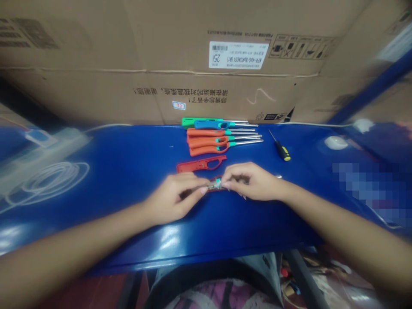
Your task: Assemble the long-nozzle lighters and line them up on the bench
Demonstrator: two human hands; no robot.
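Observation:
Both hands meet over a red lighter housing half [219, 189], which carries a teal part [217, 182] and small metallic parts. My left hand [175, 195] is closed at its left end, thumb and fingertips pinching it. My right hand [254, 180] is closed too, its fingertips pinched at the teal part; the fingers hide much of the piece. Just behind them lies another red housing half [201, 165] with a finger loop, its inner side up. Farther back lies a row of long-necked gas lighters: several orange ones [209, 149], a blue one [210, 125] and a green one [199, 122].
A black and yellow screwdriver [283, 152] lies right of the lighters. At left are a coiled white cable [58, 176] and a power strip [38, 148]. A white object [336, 143] stands at right. Large cardboard boxes [112, 51] wall off the back of the blue table [128, 146].

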